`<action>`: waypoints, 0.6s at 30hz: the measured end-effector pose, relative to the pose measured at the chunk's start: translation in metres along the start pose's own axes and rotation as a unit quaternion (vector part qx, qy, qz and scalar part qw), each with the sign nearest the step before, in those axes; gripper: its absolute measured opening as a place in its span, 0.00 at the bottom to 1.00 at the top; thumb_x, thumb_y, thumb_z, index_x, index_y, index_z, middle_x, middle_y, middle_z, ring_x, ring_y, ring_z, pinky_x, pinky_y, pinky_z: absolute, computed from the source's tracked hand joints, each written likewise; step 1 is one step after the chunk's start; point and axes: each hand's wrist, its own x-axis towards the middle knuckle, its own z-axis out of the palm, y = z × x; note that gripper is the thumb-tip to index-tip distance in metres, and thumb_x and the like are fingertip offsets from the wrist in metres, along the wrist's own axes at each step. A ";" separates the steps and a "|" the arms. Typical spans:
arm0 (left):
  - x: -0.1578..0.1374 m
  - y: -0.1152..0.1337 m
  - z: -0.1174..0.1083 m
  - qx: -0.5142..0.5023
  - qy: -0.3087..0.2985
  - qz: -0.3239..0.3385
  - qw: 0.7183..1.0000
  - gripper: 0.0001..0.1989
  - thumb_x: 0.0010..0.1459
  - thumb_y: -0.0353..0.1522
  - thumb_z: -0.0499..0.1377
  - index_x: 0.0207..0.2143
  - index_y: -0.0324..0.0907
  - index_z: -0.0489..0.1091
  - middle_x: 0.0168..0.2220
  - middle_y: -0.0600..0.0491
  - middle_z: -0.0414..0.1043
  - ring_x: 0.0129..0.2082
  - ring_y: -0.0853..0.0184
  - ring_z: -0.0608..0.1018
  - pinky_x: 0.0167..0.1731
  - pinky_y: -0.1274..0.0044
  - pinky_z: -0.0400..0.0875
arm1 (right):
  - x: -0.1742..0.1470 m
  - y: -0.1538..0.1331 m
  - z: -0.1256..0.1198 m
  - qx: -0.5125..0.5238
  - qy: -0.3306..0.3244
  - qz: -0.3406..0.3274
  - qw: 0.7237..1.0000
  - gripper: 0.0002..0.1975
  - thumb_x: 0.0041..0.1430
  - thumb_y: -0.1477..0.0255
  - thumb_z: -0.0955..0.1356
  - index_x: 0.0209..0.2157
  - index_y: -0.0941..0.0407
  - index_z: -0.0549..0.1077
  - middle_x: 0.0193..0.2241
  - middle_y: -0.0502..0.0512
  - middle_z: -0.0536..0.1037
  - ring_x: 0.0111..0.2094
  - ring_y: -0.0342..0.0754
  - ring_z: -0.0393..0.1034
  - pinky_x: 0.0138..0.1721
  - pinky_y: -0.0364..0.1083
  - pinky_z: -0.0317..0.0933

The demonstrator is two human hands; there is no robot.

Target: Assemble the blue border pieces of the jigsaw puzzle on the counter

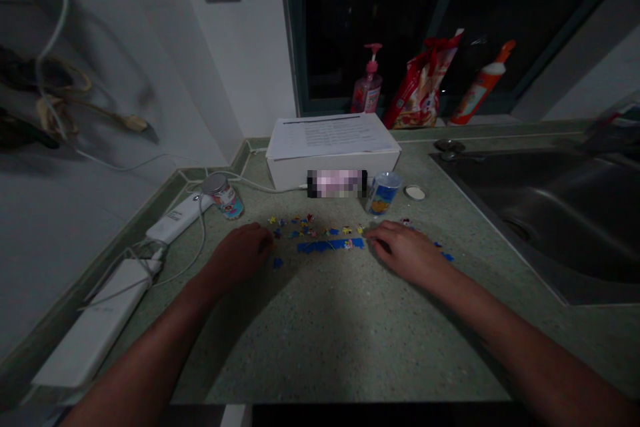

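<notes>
Small jigsaw puzzle pieces (303,233) lie scattered on the counter between my two hands. In front of them runs a joined strip of blue puzzle pieces (325,245), with a light-coloured figure near its right end. My left hand (245,250) rests by the leftmost pieces, fingers curled; whatever may be between its fingertips is hidden. A loose blue piece (278,263) lies just to the right of that hand. My right hand (403,250) is at the strip's right end, thumb and forefinger apart, near a yellow piece (361,229). Other blue pieces (447,257) lie beyond its wrist.
Behind the pieces stand a blue can (383,193), its round lid (415,193), a phone (337,183) with blurred screen and a white box (290,173). A jar (227,197) and power strips (100,320) sit left. A sink (540,193) lies right.
</notes>
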 end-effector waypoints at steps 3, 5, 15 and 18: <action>-0.001 0.000 0.000 0.005 -0.002 -0.002 1.000 0.16 0.72 0.32 0.54 0.47 0.41 0.82 0.46 0.42 0.82 0.45 0.53 0.84 0.48 0.66 0.74 | 0.000 0.000 0.000 0.002 -0.002 0.002 1.000 0.13 0.73 0.75 0.67 0.46 0.51 0.84 0.43 0.57 0.86 0.45 0.55 0.82 0.46 0.53 0.73; -0.001 0.001 -0.001 0.006 -0.004 0.001 1.000 0.16 0.73 0.32 0.54 0.47 0.41 0.82 0.46 0.42 0.82 0.46 0.53 0.84 0.48 0.66 0.74 | 0.000 0.000 -0.001 0.001 -0.009 0.005 1.000 0.13 0.73 0.75 0.66 0.47 0.52 0.84 0.44 0.58 0.86 0.45 0.56 0.82 0.47 0.54 0.74; 0.001 0.002 -0.001 0.002 0.028 -0.036 0.999 0.13 0.71 0.33 0.56 0.44 0.42 0.82 0.45 0.44 0.83 0.45 0.54 0.83 0.47 0.67 0.75 | 0.000 -0.001 -0.001 -0.004 -0.015 0.007 1.000 0.13 0.74 0.73 0.66 0.48 0.52 0.83 0.45 0.58 0.86 0.47 0.56 0.82 0.49 0.54 0.74; 0.001 0.003 -0.003 -0.005 0.050 -0.042 0.998 0.13 0.70 0.32 0.56 0.43 0.42 0.82 0.44 0.44 0.83 0.43 0.55 0.83 0.46 0.67 0.75 | 0.000 -0.001 -0.001 -0.006 -0.014 0.005 1.000 0.13 0.74 0.73 0.65 0.48 0.52 0.83 0.45 0.58 0.86 0.47 0.56 0.82 0.49 0.54 0.73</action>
